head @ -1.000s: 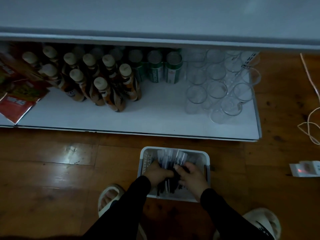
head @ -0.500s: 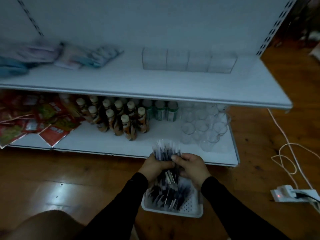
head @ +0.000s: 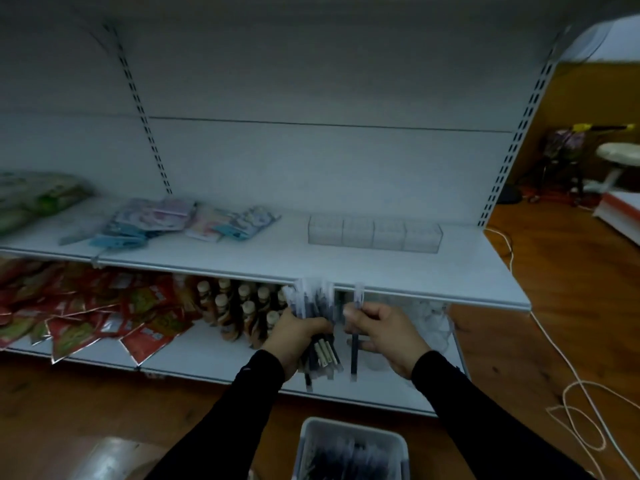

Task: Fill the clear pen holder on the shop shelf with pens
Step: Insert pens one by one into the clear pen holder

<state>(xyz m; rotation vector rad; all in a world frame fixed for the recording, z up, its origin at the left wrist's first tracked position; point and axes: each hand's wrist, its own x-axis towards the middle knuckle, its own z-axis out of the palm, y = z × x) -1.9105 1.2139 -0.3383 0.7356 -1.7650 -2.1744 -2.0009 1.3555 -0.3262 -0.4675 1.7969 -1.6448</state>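
Sitting at the bottom edge, nearest to the camera, a white basket (head: 349, 427) on the wooden floor (head: 571, 341) holds more dark pens, lying in mixed directions.

Above it, both hands are raised in front of the lower shelf. The left hand (head: 298, 332) is closed in a fist around a bundle of pens (head: 313, 306); their long axis is approx. vertical, clear caps up, dark ends down below the fist. The right hand (head: 384, 329) pinches a single pen (head: 356, 323) btw. thumb and fingers, also upright w/ cap up, just beside the bundle but apart from it.

Behind the hands, the lower shelf (head: 207, 358) carries red snack packets (head: 86, 317) at left, brown bottles (head: 235, 310) in the middle, and clear cups (head: 433, 317) at right, partly hidden by the right hand.

Farther, on the upper shelf (head: 381, 271), the clear pen holder (head: 374, 233) stands near the back wall, right of center. It is a row of four compartments, long axis left-to-right; no pens visible inside. Pastel packets (head: 180, 220) lie left of it, well apart. The shelf front in front of the holder is bare.

A white cord (head: 575, 410) lies on the floor at right.
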